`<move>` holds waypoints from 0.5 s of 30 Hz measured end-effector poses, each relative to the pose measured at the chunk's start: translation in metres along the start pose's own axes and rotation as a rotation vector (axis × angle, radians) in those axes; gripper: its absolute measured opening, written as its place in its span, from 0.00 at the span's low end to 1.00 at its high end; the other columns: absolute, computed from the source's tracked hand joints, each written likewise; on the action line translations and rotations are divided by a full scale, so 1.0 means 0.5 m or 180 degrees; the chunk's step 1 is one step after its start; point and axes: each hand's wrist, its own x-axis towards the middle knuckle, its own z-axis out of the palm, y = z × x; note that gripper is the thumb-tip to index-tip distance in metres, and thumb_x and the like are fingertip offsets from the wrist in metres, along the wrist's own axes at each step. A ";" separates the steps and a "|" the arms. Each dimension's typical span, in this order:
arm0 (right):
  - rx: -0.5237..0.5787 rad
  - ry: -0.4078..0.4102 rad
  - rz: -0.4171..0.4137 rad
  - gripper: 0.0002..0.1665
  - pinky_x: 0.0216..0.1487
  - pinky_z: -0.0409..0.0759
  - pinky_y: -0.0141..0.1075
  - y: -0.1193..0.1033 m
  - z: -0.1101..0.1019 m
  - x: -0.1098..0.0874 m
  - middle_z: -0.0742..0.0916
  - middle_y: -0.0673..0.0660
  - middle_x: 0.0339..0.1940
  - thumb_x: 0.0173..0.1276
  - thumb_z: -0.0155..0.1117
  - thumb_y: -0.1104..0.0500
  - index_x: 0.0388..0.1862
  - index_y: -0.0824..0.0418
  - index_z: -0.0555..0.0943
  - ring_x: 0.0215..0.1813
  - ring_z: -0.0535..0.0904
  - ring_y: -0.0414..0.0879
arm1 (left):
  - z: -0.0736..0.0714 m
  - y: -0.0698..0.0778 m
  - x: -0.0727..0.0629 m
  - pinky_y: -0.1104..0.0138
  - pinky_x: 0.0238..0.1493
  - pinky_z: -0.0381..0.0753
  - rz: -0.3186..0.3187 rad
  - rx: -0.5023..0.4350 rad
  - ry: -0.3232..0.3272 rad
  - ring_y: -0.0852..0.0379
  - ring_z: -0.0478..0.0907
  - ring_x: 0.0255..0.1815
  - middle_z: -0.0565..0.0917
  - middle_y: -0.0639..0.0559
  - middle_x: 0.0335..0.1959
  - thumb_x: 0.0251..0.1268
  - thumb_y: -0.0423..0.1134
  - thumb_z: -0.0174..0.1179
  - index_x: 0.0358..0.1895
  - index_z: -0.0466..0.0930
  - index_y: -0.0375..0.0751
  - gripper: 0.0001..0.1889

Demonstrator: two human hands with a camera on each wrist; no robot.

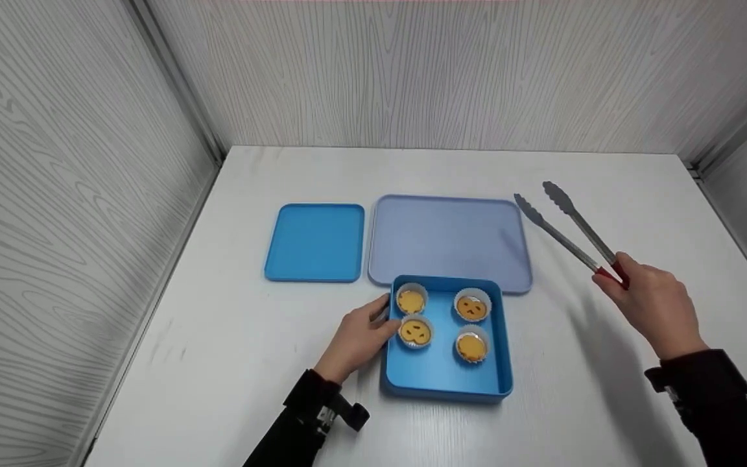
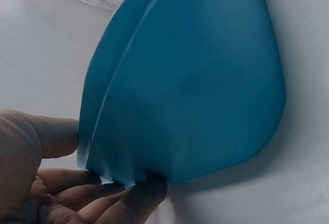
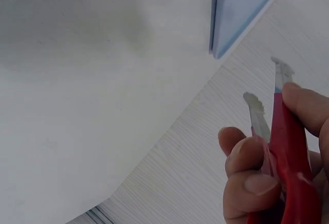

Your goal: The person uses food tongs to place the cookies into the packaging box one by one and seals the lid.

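Observation:
My left hand (image 1: 360, 334) holds the left wall of a blue square box (image 1: 441, 383), thumb at the rim. In the left wrist view its fingers (image 2: 133, 201) curl at the box's lower edge. Several small egg tarts in white paper cups sit inside: two along the left wall, one plain tart (image 1: 410, 301) behind one with dark marks (image 1: 415, 332), and two more towards the right. Out to the right, my right hand (image 1: 655, 305) grips the red handles (image 3: 293, 157) of metal tongs (image 1: 568, 240). The tongs' jaws are spread, with nothing between them, above the table.
Behind the box lies a pale lavender tray (image 1: 448, 237), its front edge overlapped by the box in the head view. A flat blue tray (image 1: 315, 243) lies left of it. Wood-grain panels (image 1: 412, 71) stand at the back and sides of the white table (image 1: 231, 363).

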 end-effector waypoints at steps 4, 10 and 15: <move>0.0067 -0.0110 0.0319 0.22 0.17 0.56 0.38 0.002 0.011 -0.004 0.67 0.50 0.13 0.66 0.72 0.60 0.24 0.59 0.66 0.17 0.62 0.49 | 0.000 0.000 0.001 0.54 0.75 0.67 -0.0004 0.0028 0.0005 0.46 0.69 0.75 0.66 0.46 0.78 0.78 0.48 0.57 0.81 0.59 0.44 0.34; 0.0071 -0.0239 0.0516 0.19 0.17 0.56 0.38 0.008 0.031 -0.012 0.67 0.53 0.13 0.65 0.65 0.64 0.23 0.61 0.64 0.17 0.62 0.50 | 0.000 0.001 0.000 0.54 0.75 0.67 -0.0007 0.0053 0.0007 0.47 0.68 0.75 0.66 0.47 0.78 0.77 0.48 0.57 0.81 0.59 0.45 0.34; 0.0028 -0.0257 0.0541 0.18 0.16 0.58 0.40 0.010 0.048 -0.017 0.69 0.55 0.13 0.65 0.65 0.64 0.23 0.63 0.65 0.17 0.63 0.51 | 0.000 -0.001 0.000 0.54 0.76 0.64 0.0000 0.0098 0.0023 0.47 0.67 0.76 0.66 0.47 0.78 0.77 0.49 0.57 0.81 0.59 0.45 0.34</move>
